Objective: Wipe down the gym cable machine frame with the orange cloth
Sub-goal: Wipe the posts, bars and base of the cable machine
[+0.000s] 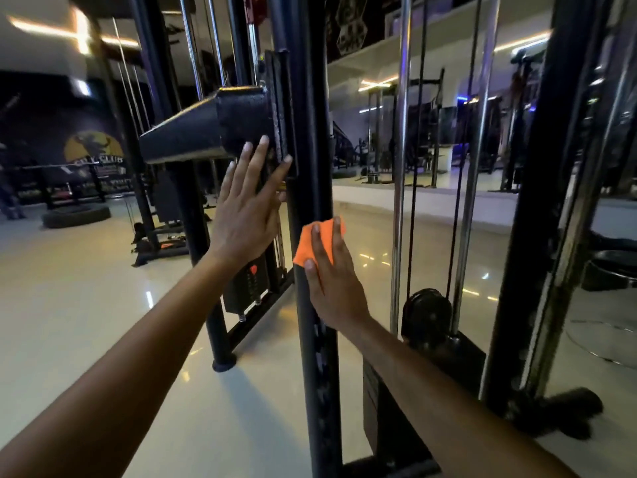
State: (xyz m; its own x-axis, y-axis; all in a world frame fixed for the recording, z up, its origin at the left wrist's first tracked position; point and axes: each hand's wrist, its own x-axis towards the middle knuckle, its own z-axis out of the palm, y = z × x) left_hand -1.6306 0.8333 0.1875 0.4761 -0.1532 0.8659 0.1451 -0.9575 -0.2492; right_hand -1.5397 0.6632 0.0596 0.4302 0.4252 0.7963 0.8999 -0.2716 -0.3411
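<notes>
Now my right hand (331,281) presses orange cloth (315,244) flat on near black post (312,132), fingers straight. Left hand (246,208) spread wide, braces bracket (220,127). Risk: loose cloth slips from palm, drops.

Crossbeam (206,132) blocks left; gap right of upright (312,150).

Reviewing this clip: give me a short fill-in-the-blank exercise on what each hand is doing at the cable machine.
1. The right hand presses a cloth of ____ colour against the black upright post.
2. The cloth lies under the ____ hand.
3. The left hand, fingers straight, rests flat beside the black ____ arm of the machine.

Missing words: orange; right; horizontal
</notes>
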